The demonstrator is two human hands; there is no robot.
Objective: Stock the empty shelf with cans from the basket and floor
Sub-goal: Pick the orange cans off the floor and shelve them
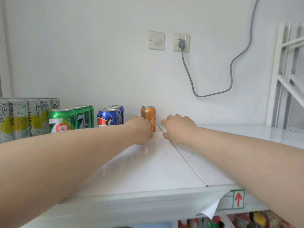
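A head-worn view looked down along two bare forearms reaching across a white shelf [164,170] set against a white wall. Cans stood in short files at the back, running from front to rear. From the left came tall pale cans [19,117] with printed characters, then green 7UP cans [62,120], then blue Pepsi cans [108,119]. After a gap stood the front orange can [150,117], with a second orange can [145,106] directly behind it.

The left hand [141,129] was against the front orange can, low on its left side. Its fingers were hidden behind the hand, so it probably gripped the can, though that is a judgement. The right hand [179,129] rested knuckles-up on the shelf just right of the can, not touching it. Its fingers were loosely curled and held nothing visible.

The step in hand looked like seating this can in the orange file — the last file started. The next move called for squaring the can with the one behind, letting go without tipping it, and fetching more cans. The right half of the shelf had room, and the basket and floor were out of view.

A plugged wall socket [181,42] and its grey cable [230,71] were on the wall above.
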